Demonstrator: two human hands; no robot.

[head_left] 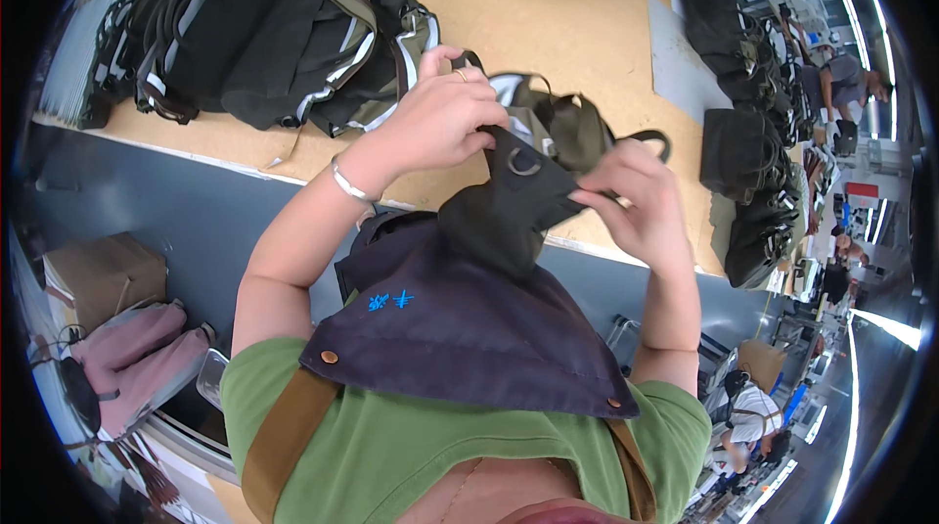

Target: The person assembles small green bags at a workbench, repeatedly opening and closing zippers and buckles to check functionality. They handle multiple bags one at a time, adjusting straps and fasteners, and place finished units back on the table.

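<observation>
Between my two hands a black fabric bag (494, 216) with olive and white parts hangs over the table's near edge, in front of my dark apron. My left hand (455, 108) is closed on its upper left edge, thumb and fingers pinching the cloth. A metal D-ring (525, 164) shows on the black panel between the hands. My right hand (634, 193), slightly blurred, pinches the right edge of the same bag. Olive cloth (575, 125) and a black loop lie behind the panel, between the hands; folds hide much of the bag's shape.
More black and olive bags (284, 54) with white trim are piled at the left of the tan tabletop (558, 20). Further black bags (738, 152) line the right side. A cardboard box (108, 274) and pink cloth (137, 358) are at the lower left. Other people (758, 416) work at the right.
</observation>
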